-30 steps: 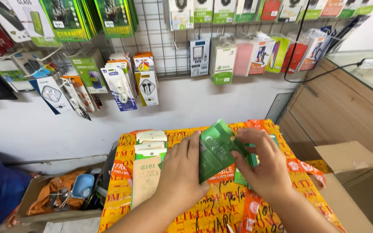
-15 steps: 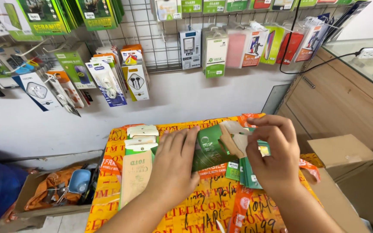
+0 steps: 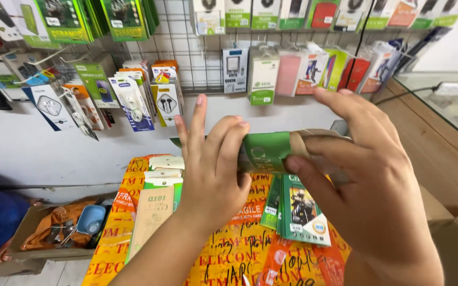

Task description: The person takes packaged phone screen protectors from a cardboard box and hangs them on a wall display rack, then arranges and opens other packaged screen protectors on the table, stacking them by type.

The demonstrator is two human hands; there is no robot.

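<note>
Both my hands hold one green packet [image 3: 267,151] with a tan band, raised close to the camera. My left hand [image 3: 213,169] grips its left end, index finger pointing up. My right hand [image 3: 367,185] pinches its right end between thumb and fingers. Below them, a fanned stack of green flat packets [image 3: 298,209] lies on an orange and yellow taped parcel [image 3: 229,254]. A row of pale and tan flat packets [image 3: 157,201] lies on the parcel's left side.
A wire grid wall [image 3: 186,47] holds hanging accessory packs. An open cardboard box [image 3: 59,233] with orange cloth and a blue item stands low on the left. A wooden counter with a glass top [image 3: 441,100] is on the right.
My hands have lifted the green packet up off the parcel and nearer to the camera. The stack of green packets stays on the parcel.
</note>
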